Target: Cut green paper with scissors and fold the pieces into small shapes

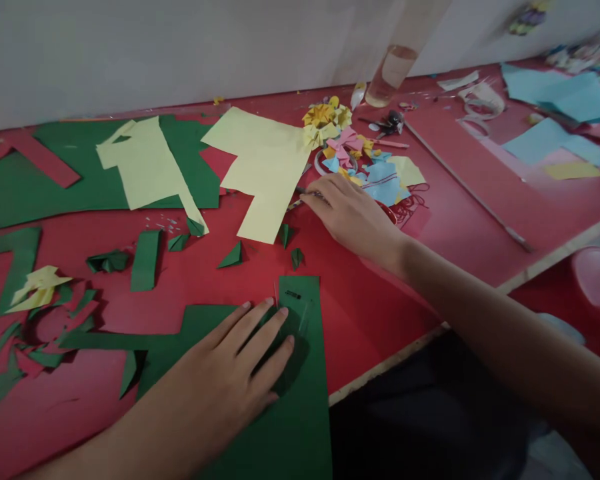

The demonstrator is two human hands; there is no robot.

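Observation:
My left hand (240, 363) lies with its fingers spread on a large green paper sheet (300, 413) near the table's front edge. By its fingertips a clear strip with a small dark print (293, 294) rests on that sheet. Further back, my right hand (350, 213) is closed, with thumb and fingers together at a dark slim object (303, 191) that I cannot make out. Just left of it is a cut pale yellow sheet (265, 173). Folded paper pieces in pink, blue and yellow (347, 147) lie behind the right hand.
On the red table (380, 320), a green and red paper ring (50, 333) lies at left. Small folded green pieces (231, 255) are scattered in the middle. A bottle (393, 73) stands by the wall. A thin rod (470, 183) and blue sheets (555, 140) are at right.

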